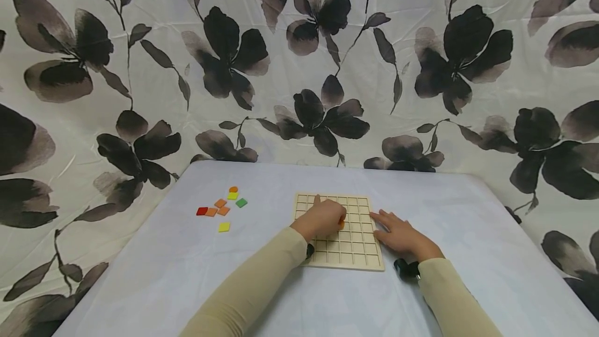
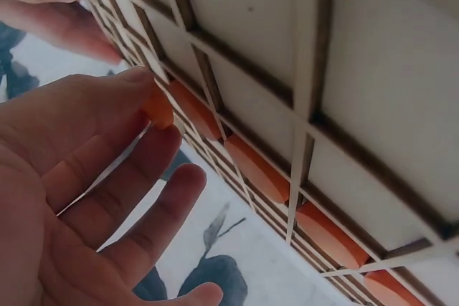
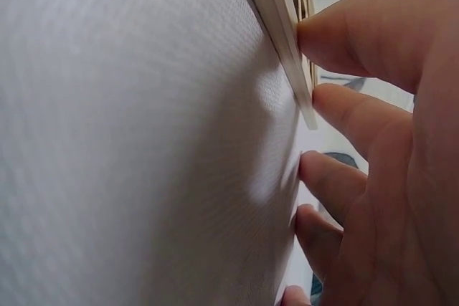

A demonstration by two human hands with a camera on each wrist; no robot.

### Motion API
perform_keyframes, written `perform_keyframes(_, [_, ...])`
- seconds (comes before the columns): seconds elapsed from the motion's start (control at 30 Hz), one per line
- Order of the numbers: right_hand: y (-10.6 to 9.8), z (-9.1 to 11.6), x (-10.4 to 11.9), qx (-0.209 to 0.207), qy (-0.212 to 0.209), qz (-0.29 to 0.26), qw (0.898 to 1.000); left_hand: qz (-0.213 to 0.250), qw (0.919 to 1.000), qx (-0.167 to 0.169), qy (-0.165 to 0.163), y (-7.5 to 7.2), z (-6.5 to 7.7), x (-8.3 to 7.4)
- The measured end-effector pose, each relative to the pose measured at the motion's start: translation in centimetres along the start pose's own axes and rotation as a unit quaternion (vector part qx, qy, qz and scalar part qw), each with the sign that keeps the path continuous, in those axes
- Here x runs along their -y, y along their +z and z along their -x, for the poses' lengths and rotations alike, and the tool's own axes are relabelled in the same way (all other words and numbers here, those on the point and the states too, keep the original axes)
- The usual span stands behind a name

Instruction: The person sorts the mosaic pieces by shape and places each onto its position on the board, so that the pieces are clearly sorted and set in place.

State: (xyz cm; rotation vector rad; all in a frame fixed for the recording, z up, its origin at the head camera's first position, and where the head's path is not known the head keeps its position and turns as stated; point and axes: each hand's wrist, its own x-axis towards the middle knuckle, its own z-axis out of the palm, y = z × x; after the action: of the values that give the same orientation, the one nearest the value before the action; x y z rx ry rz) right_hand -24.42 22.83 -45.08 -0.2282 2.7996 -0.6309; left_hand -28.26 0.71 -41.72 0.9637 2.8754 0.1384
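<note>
A wooden grid board (image 1: 356, 260) lies on the white-covered table. Above its middle, my left hand (image 1: 322, 219) pinches an orange tile (image 2: 159, 110) between thumb and index finger, while the other fingers spread loosely. Close to that tile, the left wrist view shows several orange tiles (image 2: 257, 168) lying in a row of the board's cells; in the head view my left hand hides them. My right hand (image 1: 401, 235) rests at the board's right side, its thumb and index fingertip touching the board's edge (image 3: 276, 30) and the other fingertips on the cloth.
Left of the board lie loose tiles: a red one (image 1: 202, 211), a green one (image 1: 241, 203), a yellow one (image 1: 224, 227) and several orange ones (image 1: 220, 203). Behind the table (image 1: 262, 181) hangs a flower-patterned cloth (image 1: 281, 77).
</note>
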Motion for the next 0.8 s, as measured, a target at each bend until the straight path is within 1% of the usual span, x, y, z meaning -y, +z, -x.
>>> perform_keyframes(0.2, [-0.04, -0.08, -0.13, -0.003, -0.006, 0.001, 1.000, 0.005, 1.0000, 0.003, 0.004, 0.25, -0.50, -0.26])
perform_keyframes(0.37, [0.00, 0.05, -0.05, -0.011, -0.022, 0.001, 1.000, -0.008, 0.9999, 0.002, 0.012, 0.48, -0.75, -0.38])
perform_keyframes(0.43, [0.07, 0.14, 0.01, -0.012, -0.025, -0.001, 1.000, -0.013, 0.9998, 0.004, 0.012, 0.51, -0.74, -0.45])
perform_keyframes(0.67, [0.11, 0.36, 0.02, -0.015, -0.026, 0.001, 1.000, -0.003, 0.9997, 0.021, 0.010, 0.19, -0.52, -0.92])
perform_keyframes(0.8, [0.07, 0.41, -0.02, -0.018, -0.025, 0.005, 1.000, -0.014, 0.9995, 0.023, 0.014, 0.29, -0.59, -1.03])
